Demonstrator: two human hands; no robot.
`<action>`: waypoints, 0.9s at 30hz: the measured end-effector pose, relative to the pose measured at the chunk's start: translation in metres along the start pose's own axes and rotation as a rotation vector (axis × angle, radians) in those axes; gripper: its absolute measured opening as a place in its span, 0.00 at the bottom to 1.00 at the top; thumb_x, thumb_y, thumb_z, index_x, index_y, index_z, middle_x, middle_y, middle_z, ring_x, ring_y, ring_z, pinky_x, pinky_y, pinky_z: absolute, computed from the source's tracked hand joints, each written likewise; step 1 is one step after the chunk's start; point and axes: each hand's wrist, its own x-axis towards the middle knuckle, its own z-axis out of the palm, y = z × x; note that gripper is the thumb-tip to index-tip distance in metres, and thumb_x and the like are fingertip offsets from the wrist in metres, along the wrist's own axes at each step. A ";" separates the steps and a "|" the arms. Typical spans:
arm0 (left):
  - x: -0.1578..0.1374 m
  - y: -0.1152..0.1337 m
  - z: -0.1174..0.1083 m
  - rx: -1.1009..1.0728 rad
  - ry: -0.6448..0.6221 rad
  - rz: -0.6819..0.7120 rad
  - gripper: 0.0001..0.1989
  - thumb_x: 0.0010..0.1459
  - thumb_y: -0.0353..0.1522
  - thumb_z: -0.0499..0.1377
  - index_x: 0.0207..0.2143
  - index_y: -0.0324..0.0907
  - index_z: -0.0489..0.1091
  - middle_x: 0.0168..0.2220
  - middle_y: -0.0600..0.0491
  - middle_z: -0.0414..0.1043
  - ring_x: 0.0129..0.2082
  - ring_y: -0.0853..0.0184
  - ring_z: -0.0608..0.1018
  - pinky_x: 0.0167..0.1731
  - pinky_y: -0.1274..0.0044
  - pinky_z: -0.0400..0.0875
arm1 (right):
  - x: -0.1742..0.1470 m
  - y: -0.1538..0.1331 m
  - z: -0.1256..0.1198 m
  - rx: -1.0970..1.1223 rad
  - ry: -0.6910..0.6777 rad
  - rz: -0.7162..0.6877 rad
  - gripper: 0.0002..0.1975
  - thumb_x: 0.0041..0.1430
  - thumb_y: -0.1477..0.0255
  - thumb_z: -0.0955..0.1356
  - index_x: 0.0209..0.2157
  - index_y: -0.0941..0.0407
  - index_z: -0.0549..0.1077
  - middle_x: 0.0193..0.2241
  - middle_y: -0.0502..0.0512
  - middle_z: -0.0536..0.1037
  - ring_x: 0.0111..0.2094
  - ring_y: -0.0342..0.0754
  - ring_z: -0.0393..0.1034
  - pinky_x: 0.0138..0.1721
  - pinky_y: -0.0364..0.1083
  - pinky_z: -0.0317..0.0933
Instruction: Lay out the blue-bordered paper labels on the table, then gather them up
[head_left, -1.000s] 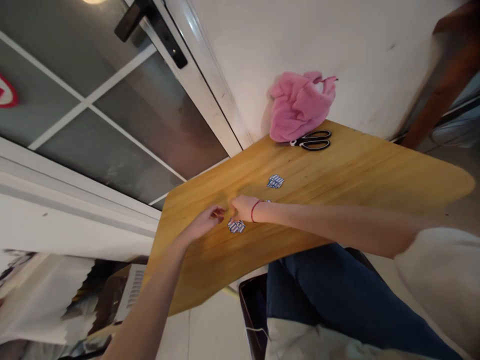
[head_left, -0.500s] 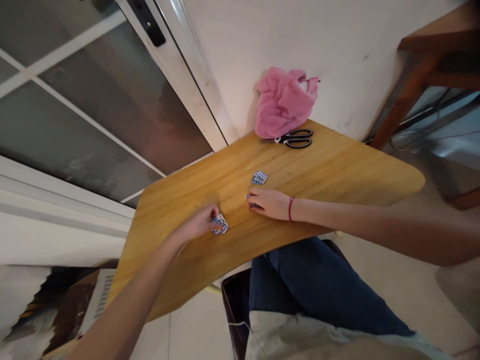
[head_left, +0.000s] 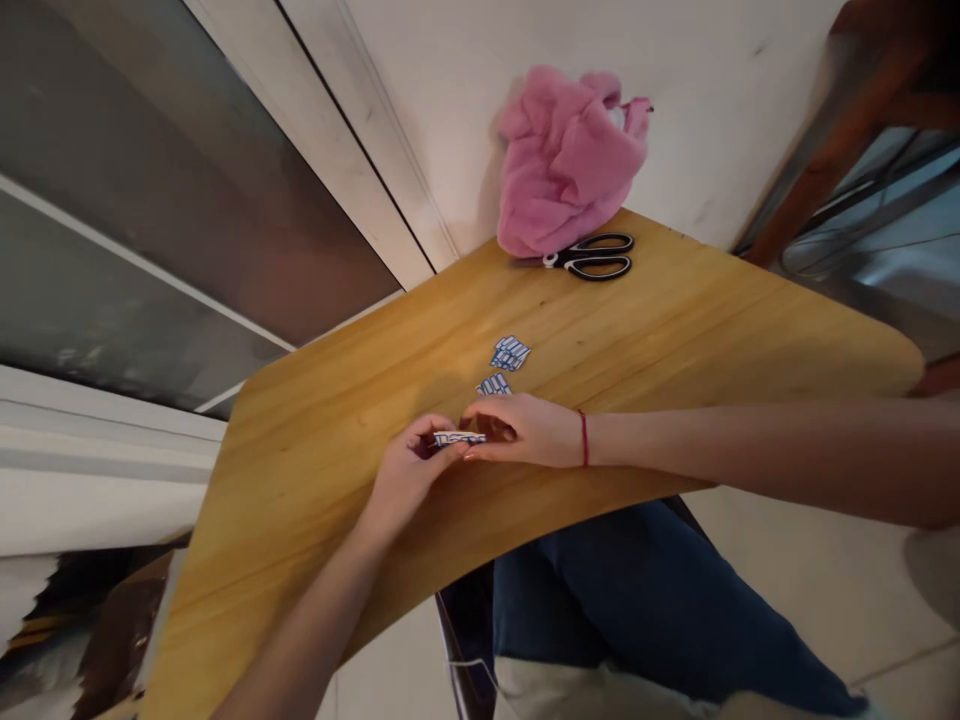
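Blue-and-white bunch — flat on the table a moment ago — is now tipped on edge between both hands. The left hand pinches it; the right hand has come over, fingertips narrow around its other end. Two more piles lie just beyond.

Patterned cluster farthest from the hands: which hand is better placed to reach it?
Probably the right hand: it is nearer that cluster. The left hand is farther, holding a patterned piece; whether the right grips it too is unclear.
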 end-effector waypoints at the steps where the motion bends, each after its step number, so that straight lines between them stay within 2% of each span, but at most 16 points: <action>1: 0.002 -0.002 0.007 -0.027 0.022 0.023 0.12 0.49 0.39 0.63 0.29 0.42 0.65 0.27 0.59 0.66 0.29 0.72 0.69 0.31 0.80 0.63 | 0.000 0.000 -0.002 0.000 -0.010 0.004 0.16 0.59 0.58 0.65 0.34 0.59 0.70 0.24 0.49 0.68 0.25 0.40 0.58 0.27 0.40 0.51; 3: 0.005 -0.007 0.016 -0.026 0.058 0.048 0.10 0.50 0.38 0.62 0.30 0.42 0.64 0.26 0.59 0.66 0.28 0.72 0.69 0.31 0.80 0.64 | -0.001 0.001 -0.008 -0.032 -0.033 0.007 0.16 0.61 0.62 0.64 0.26 0.59 0.68 0.21 0.48 0.66 0.24 0.39 0.56 0.27 0.40 0.49; 6: 0.003 -0.013 0.018 0.154 0.036 0.139 0.07 0.54 0.36 0.60 0.32 0.43 0.66 0.29 0.58 0.69 0.30 0.72 0.72 0.31 0.80 0.66 | -0.004 0.003 -0.012 -0.096 -0.110 -0.017 0.12 0.62 0.66 0.65 0.28 0.59 0.69 0.24 0.50 0.69 0.26 0.40 0.60 0.28 0.40 0.50; 9: -0.007 -0.016 0.013 0.399 -0.017 0.383 0.07 0.57 0.31 0.58 0.39 0.45 0.67 0.35 0.57 0.72 0.35 0.72 0.74 0.36 0.81 0.69 | -0.010 0.003 -0.013 -0.252 -0.162 -0.036 0.11 0.64 0.67 0.62 0.32 0.58 0.71 0.28 0.53 0.73 0.27 0.42 0.63 0.27 0.42 0.48; 11: -0.015 -0.019 0.010 0.514 -0.033 0.564 0.13 0.57 0.27 0.58 0.45 0.45 0.65 0.36 0.56 0.73 0.35 0.72 0.75 0.37 0.80 0.69 | -0.014 0.001 -0.013 -0.325 -0.203 -0.021 0.12 0.65 0.66 0.60 0.34 0.56 0.72 0.29 0.53 0.74 0.26 0.43 0.63 0.25 0.43 0.46; 13: -0.022 -0.022 0.008 0.611 -0.054 0.677 0.19 0.56 0.24 0.57 0.51 0.44 0.64 0.36 0.55 0.74 0.35 0.71 0.75 0.37 0.79 0.70 | -0.016 -0.001 -0.014 -0.340 -0.257 -0.004 0.14 0.65 0.65 0.59 0.34 0.54 0.72 0.28 0.53 0.74 0.26 0.44 0.64 0.25 0.44 0.48; 15: -0.027 -0.023 0.007 0.691 -0.072 0.720 0.23 0.57 0.24 0.57 0.55 0.43 0.62 0.36 0.55 0.75 0.35 0.70 0.75 0.38 0.78 0.71 | -0.017 -0.003 -0.015 -0.344 -0.282 0.004 0.16 0.66 0.64 0.58 0.34 0.53 0.73 0.27 0.54 0.74 0.26 0.44 0.65 0.25 0.44 0.51; 17: -0.031 -0.024 0.004 0.731 -0.076 0.742 0.22 0.59 0.25 0.54 0.57 0.43 0.62 0.37 0.55 0.76 0.37 0.70 0.75 0.42 0.77 0.71 | -0.017 -0.005 -0.017 -0.364 -0.274 -0.025 0.17 0.67 0.64 0.57 0.33 0.54 0.73 0.26 0.53 0.74 0.26 0.43 0.65 0.26 0.44 0.55; 21: -0.037 -0.025 -0.003 0.723 -0.105 0.806 0.19 0.61 0.25 0.50 0.54 0.38 0.66 0.43 0.53 0.76 0.43 0.69 0.74 0.51 0.77 0.67 | -0.017 -0.006 -0.017 -0.422 -0.215 -0.194 0.13 0.66 0.71 0.59 0.33 0.57 0.73 0.25 0.52 0.73 0.26 0.41 0.67 0.28 0.42 0.58; 23: -0.041 -0.027 -0.006 0.737 -0.130 0.799 0.19 0.62 0.25 0.50 0.55 0.38 0.65 0.48 0.52 0.74 0.48 0.69 0.73 0.55 0.76 0.64 | -0.018 -0.006 -0.017 -0.435 -0.203 -0.239 0.12 0.66 0.72 0.60 0.33 0.58 0.72 0.25 0.51 0.73 0.26 0.41 0.67 0.28 0.42 0.58; 27: -0.046 -0.031 -0.011 0.741 -0.216 0.722 0.22 0.63 0.25 0.46 0.59 0.40 0.61 0.53 0.53 0.70 0.52 0.68 0.70 0.58 0.76 0.61 | -0.019 -0.006 -0.017 -0.423 -0.225 -0.221 0.11 0.66 0.72 0.60 0.34 0.58 0.72 0.26 0.50 0.72 0.26 0.40 0.66 0.28 0.41 0.59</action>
